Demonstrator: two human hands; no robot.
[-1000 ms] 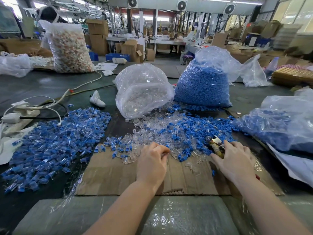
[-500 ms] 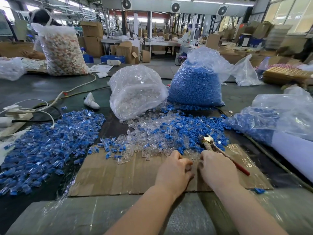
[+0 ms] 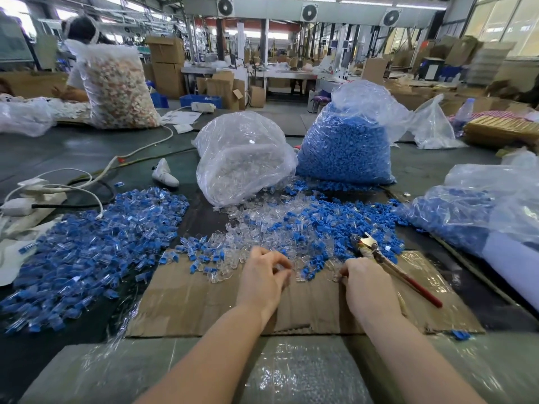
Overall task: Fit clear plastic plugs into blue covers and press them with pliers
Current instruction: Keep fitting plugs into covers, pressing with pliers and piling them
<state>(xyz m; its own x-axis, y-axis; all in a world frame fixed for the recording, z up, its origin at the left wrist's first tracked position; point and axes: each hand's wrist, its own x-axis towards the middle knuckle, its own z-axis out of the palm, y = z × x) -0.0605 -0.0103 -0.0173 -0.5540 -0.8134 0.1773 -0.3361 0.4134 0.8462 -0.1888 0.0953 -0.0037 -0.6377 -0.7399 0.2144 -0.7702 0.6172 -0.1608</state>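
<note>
While both hands work at the near edge of the mixed pile, the pliers lie loose beside the right hand.

The left hand (image 3: 262, 279) has its fingers curled, with the thumb and fingertips close together; whether they pinch a small clear piece I cannot tell. The right hand (image 3: 366, 284) is also curled, and its fingertips seem to hold a clear plastic plug (image 3: 338, 277), though this part is small and blurred. Just beyond both hands lies the mixed pile (image 3: 306, 228) of clear plugs and blue covers. The pliers (image 3: 388, 262) rest on the cardboard (image 3: 204, 298) just to the right of the right hand, not held. Far to the left of the left hand is a heap of assembled pieces (image 3: 87, 249).
</note>
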